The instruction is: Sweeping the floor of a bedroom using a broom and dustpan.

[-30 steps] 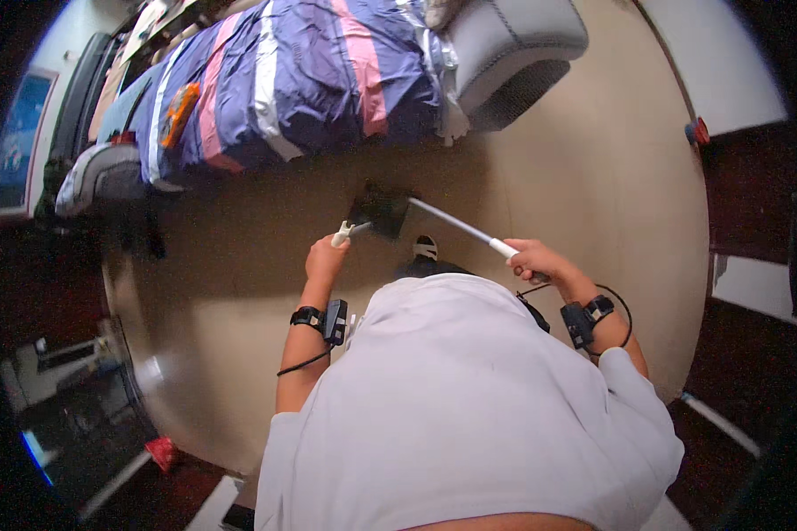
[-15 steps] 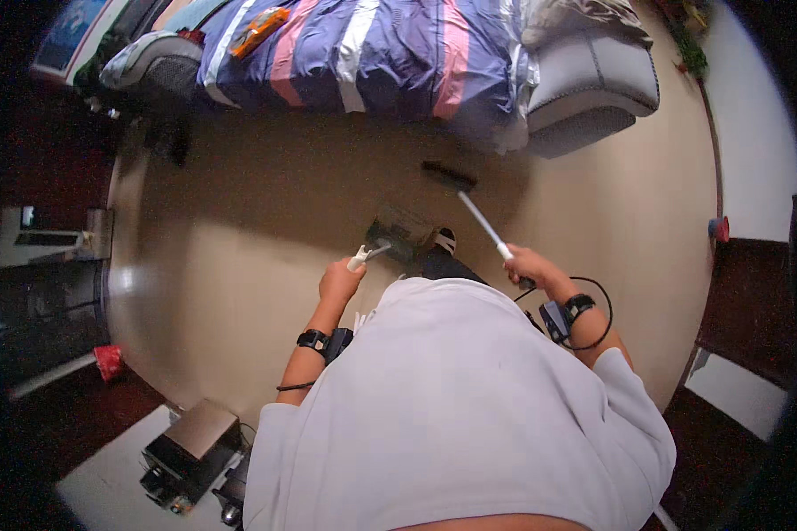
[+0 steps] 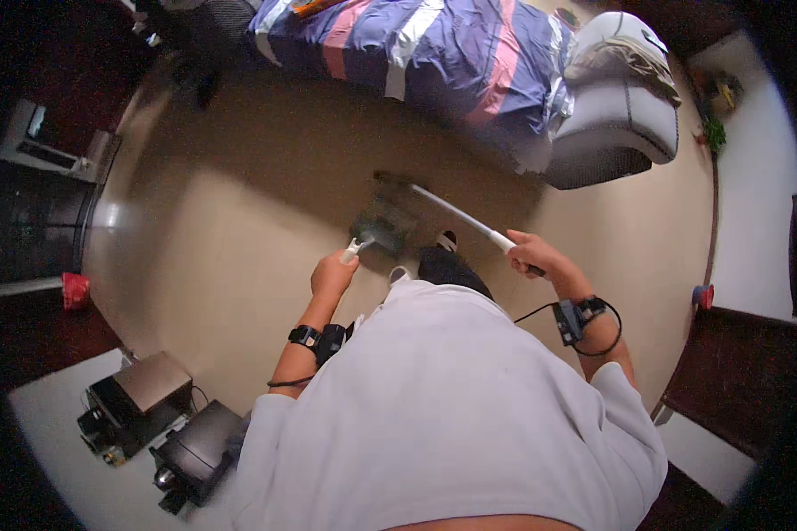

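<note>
You grip the dustpan (image 3: 390, 227) in your left hand (image 3: 332, 274), at its one o'clock, and the broom (image 3: 456, 213) in your right hand (image 3: 538, 254), extending toward ten. Sweeping appears in hand; the next stroke likely calls for a steady dustpan. Blur conceals its contents and any contact.

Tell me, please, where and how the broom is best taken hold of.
The broom is probably best gripped around its thicker white handle, from the right: the slim pole slants up toward the right hand, and the dark head lies at the far end.
</note>
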Demonstrator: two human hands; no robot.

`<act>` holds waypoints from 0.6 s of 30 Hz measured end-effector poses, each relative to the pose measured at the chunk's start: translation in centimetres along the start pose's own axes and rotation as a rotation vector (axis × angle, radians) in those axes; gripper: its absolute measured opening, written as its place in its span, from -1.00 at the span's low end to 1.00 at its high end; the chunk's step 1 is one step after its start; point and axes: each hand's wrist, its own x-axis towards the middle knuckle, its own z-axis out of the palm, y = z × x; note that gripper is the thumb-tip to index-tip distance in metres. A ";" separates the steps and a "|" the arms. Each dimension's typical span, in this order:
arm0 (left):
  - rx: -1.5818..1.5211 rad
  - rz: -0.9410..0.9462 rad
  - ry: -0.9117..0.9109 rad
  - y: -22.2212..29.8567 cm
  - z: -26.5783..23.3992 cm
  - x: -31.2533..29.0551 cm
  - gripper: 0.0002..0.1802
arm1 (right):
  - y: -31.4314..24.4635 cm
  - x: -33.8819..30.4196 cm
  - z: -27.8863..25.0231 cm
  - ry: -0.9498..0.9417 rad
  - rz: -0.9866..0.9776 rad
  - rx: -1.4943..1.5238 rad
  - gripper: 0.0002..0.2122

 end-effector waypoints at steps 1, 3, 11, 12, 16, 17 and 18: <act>-0.006 -0.017 0.022 -0.9 -0.2 -0.5 -0.61 | -0.2 1.7 0.7 0.025 -0.072 -0.104 -0.57; -0.002 -0.062 0.007 -2.1 -0.6 -1.6 -0.61 | 1.3 7.4 1.7 0.050 -0.215 -0.157 -0.68; 0.001 -0.129 0.079 -6.6 0.1 -2.8 -0.60 | 0.5 11.8 5.5 -0.046 -0.141 -0.390 -0.80; -0.006 -0.113 0.089 -6.6 0.1 -3.0 -0.59 | 0.1 9.2 5.7 -0.078 -0.101 -0.406 -0.76; -0.040 -0.089 0.107 -6.2 -0.2 -2.4 -0.60 | 1.1 2.9 5.5 -0.248 0.057 -0.257 -0.59; -0.039 -0.086 0.107 -6.0 -0.2 -2.3 -0.60 | 1.7 2.3 5.0 -0.294 0.097 -0.164 -0.55; -0.031 -0.082 0.108 -5.7 -0.5 -2.2 -0.60 | 2.0 1.7 4.8 -0.302 0.094 -0.126 -0.54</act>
